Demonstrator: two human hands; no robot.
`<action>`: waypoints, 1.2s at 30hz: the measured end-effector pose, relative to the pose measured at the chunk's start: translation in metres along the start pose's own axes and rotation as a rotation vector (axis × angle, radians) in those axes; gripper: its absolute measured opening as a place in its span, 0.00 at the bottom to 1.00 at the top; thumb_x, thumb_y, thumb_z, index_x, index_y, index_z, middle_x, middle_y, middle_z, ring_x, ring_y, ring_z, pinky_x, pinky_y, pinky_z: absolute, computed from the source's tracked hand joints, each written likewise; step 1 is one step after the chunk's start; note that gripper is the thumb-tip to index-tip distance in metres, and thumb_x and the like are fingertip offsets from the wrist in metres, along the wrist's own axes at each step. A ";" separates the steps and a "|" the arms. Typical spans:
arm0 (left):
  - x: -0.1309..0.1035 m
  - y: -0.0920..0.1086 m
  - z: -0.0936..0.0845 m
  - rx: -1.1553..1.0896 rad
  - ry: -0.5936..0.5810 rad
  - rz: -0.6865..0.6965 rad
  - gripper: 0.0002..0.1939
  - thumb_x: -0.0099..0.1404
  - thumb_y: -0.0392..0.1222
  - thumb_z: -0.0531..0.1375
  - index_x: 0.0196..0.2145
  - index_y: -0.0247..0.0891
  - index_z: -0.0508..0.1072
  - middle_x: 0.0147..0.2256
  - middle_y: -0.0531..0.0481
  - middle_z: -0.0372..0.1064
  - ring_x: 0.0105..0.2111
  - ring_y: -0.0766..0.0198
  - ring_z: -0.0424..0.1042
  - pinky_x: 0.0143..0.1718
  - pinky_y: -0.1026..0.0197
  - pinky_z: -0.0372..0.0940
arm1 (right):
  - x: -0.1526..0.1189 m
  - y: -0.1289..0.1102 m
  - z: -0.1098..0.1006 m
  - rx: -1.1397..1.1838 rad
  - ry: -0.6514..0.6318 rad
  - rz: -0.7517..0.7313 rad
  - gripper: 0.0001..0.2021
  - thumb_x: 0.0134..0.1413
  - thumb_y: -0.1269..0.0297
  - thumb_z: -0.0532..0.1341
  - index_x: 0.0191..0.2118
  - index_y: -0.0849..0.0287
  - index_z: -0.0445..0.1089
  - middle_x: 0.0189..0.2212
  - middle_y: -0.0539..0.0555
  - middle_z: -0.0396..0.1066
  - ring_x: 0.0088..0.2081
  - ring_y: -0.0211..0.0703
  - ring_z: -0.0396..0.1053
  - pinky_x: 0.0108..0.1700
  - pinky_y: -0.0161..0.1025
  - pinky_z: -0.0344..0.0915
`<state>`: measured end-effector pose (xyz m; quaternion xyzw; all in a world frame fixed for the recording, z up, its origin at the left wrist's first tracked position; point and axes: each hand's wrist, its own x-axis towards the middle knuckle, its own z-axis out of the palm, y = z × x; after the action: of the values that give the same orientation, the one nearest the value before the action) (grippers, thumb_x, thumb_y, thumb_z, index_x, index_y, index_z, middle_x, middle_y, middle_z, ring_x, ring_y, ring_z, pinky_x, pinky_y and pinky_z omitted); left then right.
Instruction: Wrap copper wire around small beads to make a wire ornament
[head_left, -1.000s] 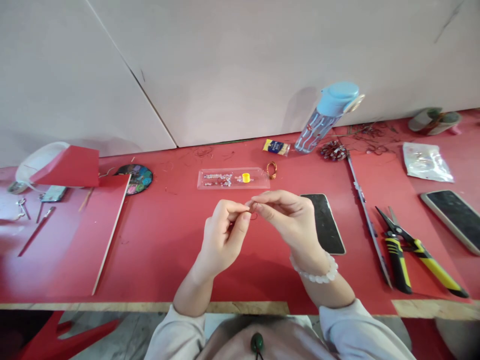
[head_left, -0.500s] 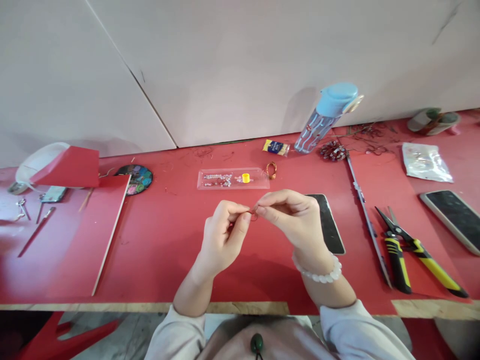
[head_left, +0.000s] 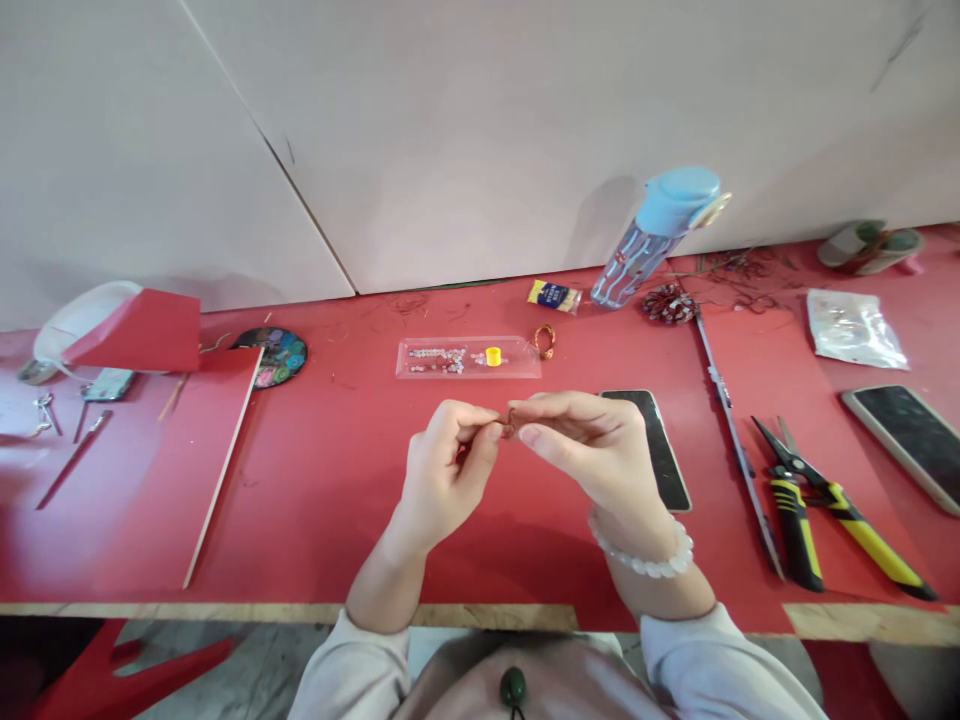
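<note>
Over the red table, my left hand (head_left: pixel 451 460) pinches a thin reddish-brown cord (head_left: pixel 509 428) between thumb and forefinger. A small loop of it sticks out past the fingertips. My right hand (head_left: pixel 600 445), with a pale bead bracelet (head_left: pixel 651 560) at the wrist, is right beside that loop. Its thumb and forefinger are apart, the forefinger close to the cord; whether it touches is unclear. Beyond the hands lies a clear plastic tray (head_left: pixel 469 371) with small beads and a yellow cap (head_left: pixel 493 357). A braided ring of cord (head_left: pixel 544 341) rests at the tray's right end.
A phone (head_left: pixel 660 455) lies partly behind my right hand. Further right are yellow-black pliers (head_left: pixel 836 500), a second phone (head_left: pixel 911 440) and a plastic bag (head_left: pixel 855 328). A blue-lidded bottle (head_left: pixel 649 245) stands by the wall. Leftward are a board (head_left: pixel 180 460) and a paint palette (head_left: pixel 281 357).
My right thumb and forefinger have parted from their pinch at the cord, and the right hand has shifted slightly right. My left hand keeps its hold almost unmoved.
</note>
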<state>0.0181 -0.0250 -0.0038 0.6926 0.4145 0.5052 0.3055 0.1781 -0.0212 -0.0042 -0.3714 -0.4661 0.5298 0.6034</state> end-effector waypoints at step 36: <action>-0.002 -0.002 0.001 -0.065 -0.054 0.018 0.03 0.74 0.41 0.58 0.40 0.40 0.69 0.23 0.59 0.69 0.17 0.74 0.65 0.21 0.73 0.62 | 0.006 -0.020 -0.016 -0.800 -0.200 -0.705 0.13 0.59 0.79 0.60 0.43 0.57 0.77 0.33 0.54 0.79 0.34 0.43 0.76 0.39 0.41 0.76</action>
<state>0.0180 -0.0253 -0.0068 0.6994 0.3831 0.5023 0.3344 0.1996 -0.0182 0.0107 -0.3410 -0.7829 0.1094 0.5087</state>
